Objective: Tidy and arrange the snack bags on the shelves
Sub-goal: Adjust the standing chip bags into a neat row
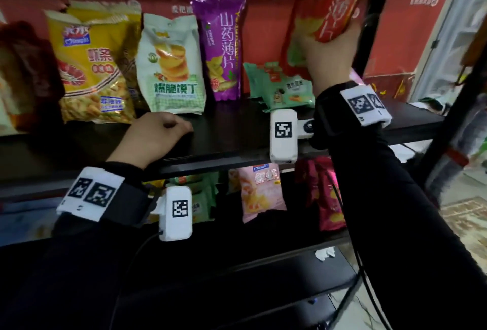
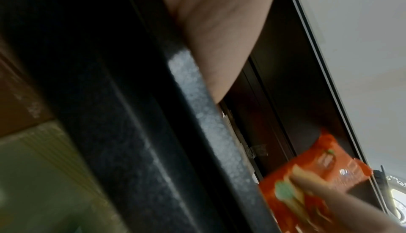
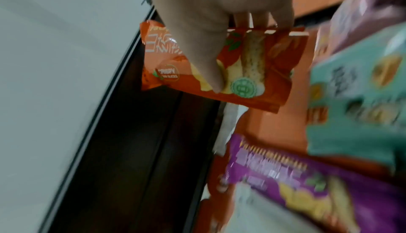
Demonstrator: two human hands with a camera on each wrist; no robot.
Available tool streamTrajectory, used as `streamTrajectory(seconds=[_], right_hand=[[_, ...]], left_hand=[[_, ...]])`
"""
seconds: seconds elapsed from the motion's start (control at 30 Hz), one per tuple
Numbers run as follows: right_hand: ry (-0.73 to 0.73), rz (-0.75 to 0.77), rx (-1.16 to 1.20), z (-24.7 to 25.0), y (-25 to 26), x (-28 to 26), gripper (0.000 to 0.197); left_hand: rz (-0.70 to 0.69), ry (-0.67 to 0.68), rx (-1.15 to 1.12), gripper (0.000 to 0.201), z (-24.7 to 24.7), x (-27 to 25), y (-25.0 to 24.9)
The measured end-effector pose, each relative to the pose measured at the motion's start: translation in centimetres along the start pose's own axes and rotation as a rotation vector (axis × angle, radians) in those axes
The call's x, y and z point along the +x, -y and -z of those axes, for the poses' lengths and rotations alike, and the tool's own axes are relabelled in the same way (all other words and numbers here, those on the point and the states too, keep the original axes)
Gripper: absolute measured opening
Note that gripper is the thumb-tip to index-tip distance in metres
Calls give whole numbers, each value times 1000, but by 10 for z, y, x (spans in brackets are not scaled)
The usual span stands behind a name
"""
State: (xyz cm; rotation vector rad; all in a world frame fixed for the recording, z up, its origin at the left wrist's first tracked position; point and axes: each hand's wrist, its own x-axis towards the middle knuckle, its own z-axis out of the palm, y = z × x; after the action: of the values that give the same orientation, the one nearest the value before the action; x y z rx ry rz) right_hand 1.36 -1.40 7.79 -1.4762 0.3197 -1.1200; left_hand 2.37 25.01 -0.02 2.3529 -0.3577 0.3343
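My right hand (image 1: pixel 332 51) is raised at the upper right of the shelf and grips the lower end of a red-orange snack bag (image 1: pixel 338 0). In the right wrist view the thumb (image 3: pixel 211 66) lies across the front of this bag (image 3: pixel 252 80) and the fingers curl behind its edge. The left wrist view catches the same bag (image 2: pixel 307 181) at its lower right. My left hand (image 1: pixel 160 130) rests on the black middle shelf (image 1: pixel 237 134), fingers curled in a fist with nothing in it. It sits just in front of the white-green bag (image 1: pixel 171 66).
A yellow bag (image 1: pixel 89 63) and a purple bag (image 1: pixel 224 50) stand in the row. A mint bag (image 1: pixel 284 89) lies flat beneath the red bag. On the lower shelf are a pink bag (image 1: pixel 261 192), a magenta bag (image 1: pixel 328 192) and green bags (image 1: pixel 201 198). A black post (image 1: pixel 379 13) stands right.
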Motion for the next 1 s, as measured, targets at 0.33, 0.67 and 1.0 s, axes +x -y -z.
streamTrajectory(seconds=[0.33, 0.67, 1.0], right_hand=[[427, -165, -237, -99, -18, -35, 70], [487, -136, -339, -109, -34, -32, 69], [340, 109, -63, -94, -9, -45, 90]], left_hand=[[-13, 11, 6, 20, 4, -3, 2], [-8, 18, -16, 15, 2, -2, 6], [20, 25, -69, 11, 3, 0, 6]])
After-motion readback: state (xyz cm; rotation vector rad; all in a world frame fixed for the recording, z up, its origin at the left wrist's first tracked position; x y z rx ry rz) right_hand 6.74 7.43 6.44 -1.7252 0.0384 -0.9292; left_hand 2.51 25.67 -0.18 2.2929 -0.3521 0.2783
